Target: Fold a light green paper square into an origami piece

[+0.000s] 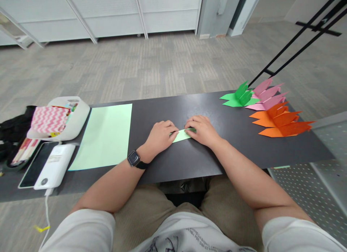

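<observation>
A small folded strip of light green paper (181, 136) lies on the dark table in front of me, with a darker green edge showing near the fingers. My left hand (160, 136) grips its left end, fingers pressed together. At the other end my right hand (202, 129) pinches the paper between thumb and fingers. Both hands rest low over the tabletop, and parts of the strip are hidden beneath the fingertips. A black watch (133, 158) is on my left wrist.
Left of my hands lies a stack of light green sheets (108, 132). Beyond it are a white basket (81, 112), a power bank (55, 165) with a cable, and a phone (35, 172). Green (238, 96), pink (267, 94) and orange folded paper pieces (279, 122) stand at the right.
</observation>
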Demonstrator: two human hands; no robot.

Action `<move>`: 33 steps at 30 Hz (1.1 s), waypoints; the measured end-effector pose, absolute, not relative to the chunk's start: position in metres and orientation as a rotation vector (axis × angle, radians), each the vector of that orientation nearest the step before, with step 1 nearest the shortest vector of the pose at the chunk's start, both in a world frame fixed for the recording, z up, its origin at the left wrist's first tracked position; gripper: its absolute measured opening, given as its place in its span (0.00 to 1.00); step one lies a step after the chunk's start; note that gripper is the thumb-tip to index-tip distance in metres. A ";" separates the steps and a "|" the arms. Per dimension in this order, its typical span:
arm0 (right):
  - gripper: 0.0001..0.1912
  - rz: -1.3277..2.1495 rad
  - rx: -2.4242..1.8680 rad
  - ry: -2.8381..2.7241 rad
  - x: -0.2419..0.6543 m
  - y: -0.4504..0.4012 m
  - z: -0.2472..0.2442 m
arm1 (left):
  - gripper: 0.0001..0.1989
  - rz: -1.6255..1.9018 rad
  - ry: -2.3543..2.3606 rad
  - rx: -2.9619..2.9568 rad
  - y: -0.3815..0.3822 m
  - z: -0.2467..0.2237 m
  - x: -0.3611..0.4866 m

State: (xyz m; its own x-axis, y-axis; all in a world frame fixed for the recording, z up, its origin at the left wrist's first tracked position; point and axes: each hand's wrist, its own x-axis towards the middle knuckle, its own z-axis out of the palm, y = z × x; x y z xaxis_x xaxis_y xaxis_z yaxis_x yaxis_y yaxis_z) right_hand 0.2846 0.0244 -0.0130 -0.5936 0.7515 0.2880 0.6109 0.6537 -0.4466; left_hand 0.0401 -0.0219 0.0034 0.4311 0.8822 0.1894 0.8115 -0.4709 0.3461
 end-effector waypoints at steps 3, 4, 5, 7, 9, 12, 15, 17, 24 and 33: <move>0.02 0.452 -1.024 -2.417 0.285 0.023 -0.009 | 0.10 0.541 1.467 2.431 -0.024 0.005 0.038; 0.02 0.466 -1.009 -2.412 0.285 0.023 -0.009 | 0.10 0.548 1.452 2.415 -0.024 0.006 0.037; 0.02 0.483 -0.997 -2.401 0.286 0.024 -0.009 | 0.10 0.557 1.432 2.403 -0.024 0.007 0.036; 0.02 0.524 -0.984 -2.354 0.287 0.025 -0.009 | 0.10 0.593 1.387 2.385 -0.023 0.007 0.035; 0.05 0.569 -0.972 -2.301 0.289 0.026 -0.011 | 0.10 0.649 1.346 2.372 -0.023 0.009 0.034; 0.05 0.634 -0.949 -2.273 0.291 0.028 -0.011 | 0.12 0.709 1.301 2.357 -0.025 0.011 0.033; 0.06 0.665 -0.939 -2.262 0.292 0.029 -0.009 | 0.12 0.722 1.301 2.365 -0.027 0.012 0.032; 0.06 0.652 -0.935 -2.239 0.292 0.029 -0.007 | 0.12 0.744 1.334 2.387 -0.029 0.012 0.031; 0.06 0.637 -0.912 -2.138 0.291 0.023 0.001 | 0.11 0.912 1.425 2.593 -0.030 0.011 0.028; 0.10 0.966 -0.864 -1.974 0.288 0.018 0.002 | 0.09 1.054 1.442 2.693 -0.032 0.018 0.027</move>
